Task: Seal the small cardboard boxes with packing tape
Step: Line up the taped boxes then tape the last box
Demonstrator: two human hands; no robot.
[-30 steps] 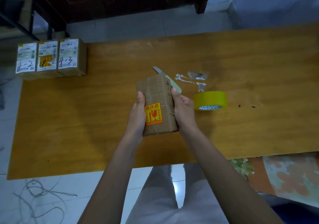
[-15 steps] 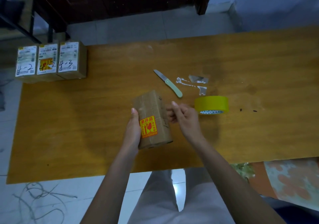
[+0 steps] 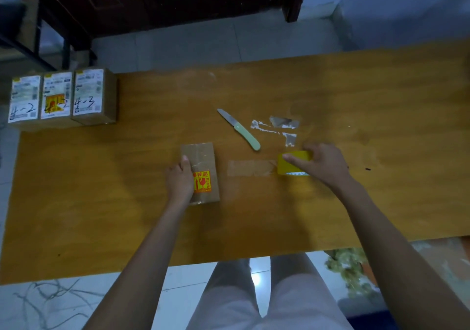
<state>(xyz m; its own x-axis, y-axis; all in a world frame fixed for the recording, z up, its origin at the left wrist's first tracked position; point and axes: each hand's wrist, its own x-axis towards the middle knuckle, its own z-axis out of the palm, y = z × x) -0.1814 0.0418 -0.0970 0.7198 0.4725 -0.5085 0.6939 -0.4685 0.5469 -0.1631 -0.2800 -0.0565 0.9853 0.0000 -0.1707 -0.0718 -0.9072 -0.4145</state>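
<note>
Your left hand [image 3: 180, 178] holds the small cardboard box [image 3: 202, 172] on the wooden surface [image 3: 101, 190], thumb laid on its top face and the fingers wrapped down its left side; the box lies flat near the middle of the surface, its red-and-yellow fragile sticker [image 3: 201, 181] facing up. Your right hand [image 3: 321, 163] is clamped on the yellow roll of packing tape [image 3: 292, 165], thumb across the front and fingers over the top, well to the right of the box. A clear strip of tape [image 3: 250, 168] stretches from the roll leftward toward the box; you cannot tell whether its free end touches the box or lies on the wood. Just beyond that strip lies a folding knife [image 3: 240, 130] with a pale green handle, blade open and pointing up-left, near the path between your two hands. To the right of the knife, scraps of torn clear tape [image 3: 282, 126] are stuck to the wood, close above the roll. At the far left corner three labelled cardboard boxes [image 3: 57, 97] stand side by side, touching, with handwritten marks on their white labels, well apart from your work. A potted plant [image 3: 346, 268] shows below the surface's near edge on your right.
</note>
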